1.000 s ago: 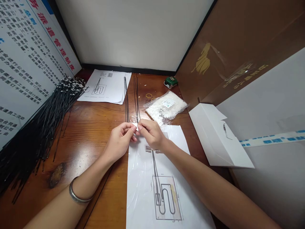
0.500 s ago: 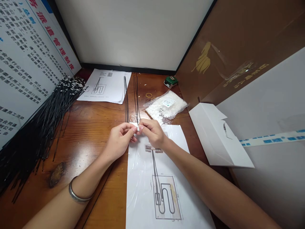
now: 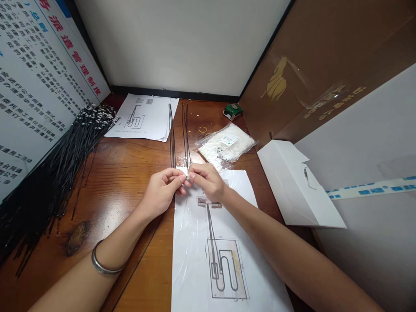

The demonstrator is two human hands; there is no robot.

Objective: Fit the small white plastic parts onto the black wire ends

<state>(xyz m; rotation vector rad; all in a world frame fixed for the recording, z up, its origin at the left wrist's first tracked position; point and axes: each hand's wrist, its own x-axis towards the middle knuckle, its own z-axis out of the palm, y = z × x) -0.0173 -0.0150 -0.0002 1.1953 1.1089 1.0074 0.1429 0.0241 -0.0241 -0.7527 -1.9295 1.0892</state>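
My left hand (image 3: 164, 188) is closed in a pinch, thumb against forefinger, on a small white piece (image 3: 187, 175) that looks like a connector. Fingertip to fingertip with it, my right hand (image 3: 208, 180) also pinches; what lies between its fingers is mostly hidden. Just beyond the hands, two groups of thin black wires (image 3: 172, 136) run away from me across the table, their near ends hidden by the fingers. Under my right hand and forearm lies a white sheet with a printed wire drawing (image 3: 227, 268).
A large bundle of black wires with white ends (image 3: 65, 173) lies at left. Further back are more printed sheets (image 3: 143, 121), a clear bag of white pieces (image 3: 227, 143) and a green tape measure (image 3: 232, 111). A folded white card (image 3: 295, 186) stands right, by a brown carton (image 3: 325, 56).
Both hands stay at nearly the same spot, with only slight finger movement at the white piece. My left forearm has shifted a little to the left.
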